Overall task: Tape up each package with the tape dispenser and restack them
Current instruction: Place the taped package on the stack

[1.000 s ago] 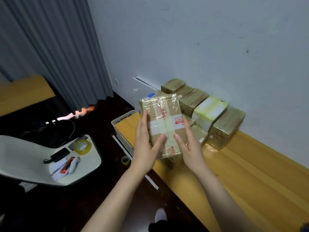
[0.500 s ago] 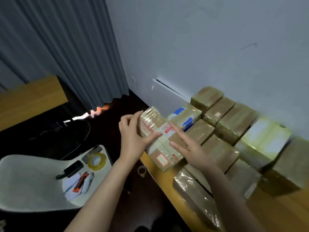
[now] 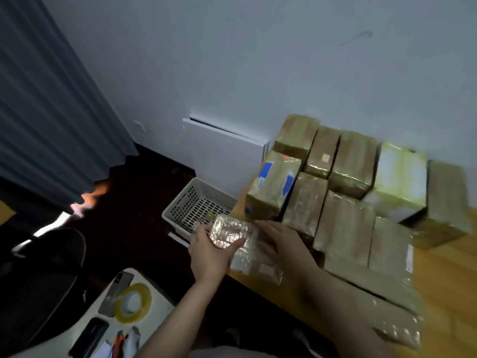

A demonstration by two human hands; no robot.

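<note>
A tape-wrapped brown package (image 3: 245,251) lies at the left end of the wooden table (image 3: 438,280). My left hand (image 3: 209,251) grips its near left end, fingers curled over the glossy top. My right hand (image 3: 281,244) lies on its right side with straight fingers. Several taped packages (image 3: 343,223) are stacked in rows against the wall behind it, one of them with blue marks (image 3: 273,184). A yellow roll of tape (image 3: 133,302) rests on a white chair seat at lower left.
A white perforated basket (image 3: 180,205) stands on the dark floor just left of the table end. The white chair seat (image 3: 160,303) also holds a phone (image 3: 116,293), a dark device and an orange-handled tool (image 3: 119,338). A grey curtain (image 3: 51,125) hangs at left.
The package has come down from in front of me, turned flat, onto the table's left end. My head has tipped down and to the right, showing the basket.
</note>
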